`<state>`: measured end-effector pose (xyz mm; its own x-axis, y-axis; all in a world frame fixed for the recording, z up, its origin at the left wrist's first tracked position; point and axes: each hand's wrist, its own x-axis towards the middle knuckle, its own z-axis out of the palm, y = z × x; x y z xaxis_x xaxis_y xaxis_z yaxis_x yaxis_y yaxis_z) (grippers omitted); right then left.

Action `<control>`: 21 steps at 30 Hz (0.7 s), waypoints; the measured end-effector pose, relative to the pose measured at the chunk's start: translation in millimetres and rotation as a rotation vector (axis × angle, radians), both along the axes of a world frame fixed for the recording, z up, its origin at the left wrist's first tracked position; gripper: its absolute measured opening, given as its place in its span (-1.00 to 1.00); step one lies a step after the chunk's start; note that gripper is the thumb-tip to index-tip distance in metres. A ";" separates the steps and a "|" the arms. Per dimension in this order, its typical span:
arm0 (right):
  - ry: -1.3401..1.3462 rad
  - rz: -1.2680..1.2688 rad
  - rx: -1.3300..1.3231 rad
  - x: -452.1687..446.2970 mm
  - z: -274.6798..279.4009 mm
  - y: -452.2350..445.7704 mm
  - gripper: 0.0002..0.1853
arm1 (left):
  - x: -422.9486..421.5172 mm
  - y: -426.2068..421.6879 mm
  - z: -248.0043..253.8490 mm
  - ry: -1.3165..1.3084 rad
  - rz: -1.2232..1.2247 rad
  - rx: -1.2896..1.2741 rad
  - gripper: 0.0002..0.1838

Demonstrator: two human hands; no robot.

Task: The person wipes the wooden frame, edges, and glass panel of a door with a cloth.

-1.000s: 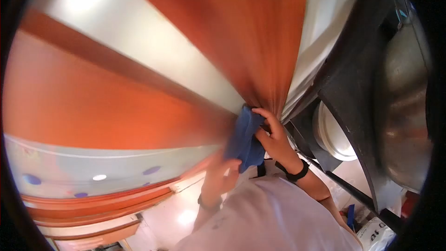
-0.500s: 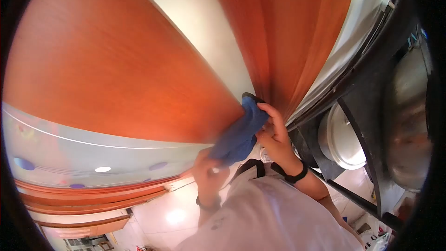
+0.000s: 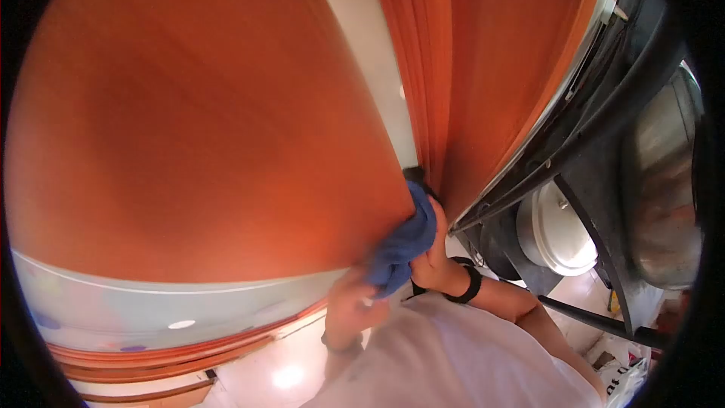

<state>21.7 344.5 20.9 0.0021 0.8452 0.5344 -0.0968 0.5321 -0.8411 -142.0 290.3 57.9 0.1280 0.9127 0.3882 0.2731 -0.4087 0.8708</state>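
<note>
A blue cloth is bunched between my two hands, against the edge of a large orange-brown wooden panel. My right hand is wrapped round the cloth's right side, a black band at the wrist. At the cloth's lower left end, my left hand is closed on it, slightly blurred by motion. Just above the cloth shows a small dark piece beside the panel's edge; I cannot make out what it is. Part of the cloth is hidden behind my fingers.
A second orange-brown wooden surface rises right of a pale strip. On the right, a black rack holds a lidded silver pot and a larger metal vessel. A plastic bag lies low at the right.
The panel fills more of the view and its lower edge sits lower. My hands and the cloth are slightly lower, and the cloth is more bunched up.
</note>
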 end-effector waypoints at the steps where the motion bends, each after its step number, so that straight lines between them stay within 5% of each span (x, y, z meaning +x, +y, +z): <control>1: 0.028 -0.005 0.030 -3.4 -9.0 2.1 -0.25 | -7.3 5.3 -1.9 0.094 -0.045 0.046 -0.77; 3: 0.059 -0.066 0.079 -11.1 -26.5 7.9 -0.26 | -18.8 16.2 -2.3 0.280 -0.132 0.131 -0.76; 7: 0.140 -0.074 0.002 -16.9 -21.4 -1.4 -0.38 | -12.5 17.4 -4.7 0.048 -0.013 0.212 -0.73; 13: 0.014 -0.089 0.052 -4.9 9.6 10.6 -0.34 | -10.1 15.2 -5.2 0.026 -0.078 0.184 -0.74; 16: -0.005 -0.183 0.237 -8.1 -23.4 22.0 -0.34 | -5.6 19.1 -8.5 0.184 0.025 0.324 -0.74; 21: -0.081 -0.176 0.149 3.2 -37.5 22.2 -0.33 | -0.6 23.1 -12.0 0.197 0.043 0.332 -0.73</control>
<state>24.9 366.7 -16.6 0.0943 0.7477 0.6573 0.0731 0.6533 -0.7536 -142.6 313.5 46.0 0.1943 0.7472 0.6355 0.4446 -0.6446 0.6220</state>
